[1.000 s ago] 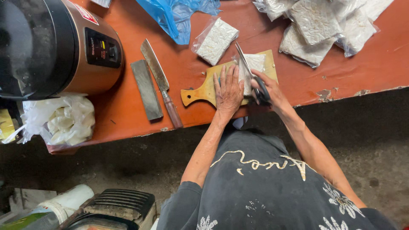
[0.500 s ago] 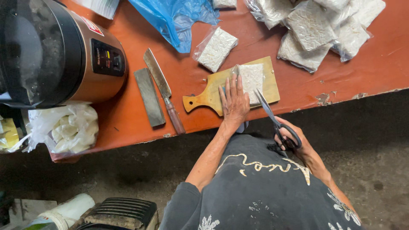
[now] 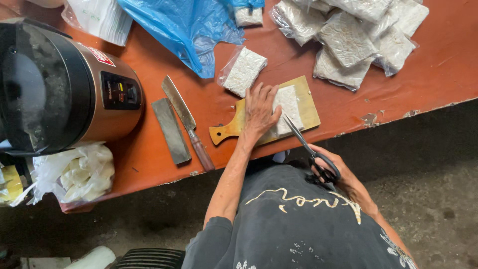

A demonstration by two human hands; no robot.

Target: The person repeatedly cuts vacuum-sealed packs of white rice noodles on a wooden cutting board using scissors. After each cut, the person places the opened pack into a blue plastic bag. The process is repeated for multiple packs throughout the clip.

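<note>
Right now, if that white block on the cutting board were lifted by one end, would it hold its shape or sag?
The block probably stays fairly stiff: it lies flat with squared edges under the left hand. Its plastic wrap may feel slippery. It might crumble if bent, since the surface looks grainy.

Left hand flat, right hand closed.
The left hand (image 3: 260, 110) lies palm down with fingers spread, arm reaching forward; the right hand (image 3: 332, 167) is curled, fingers in handles, wrist bent back by the belly.
</note>
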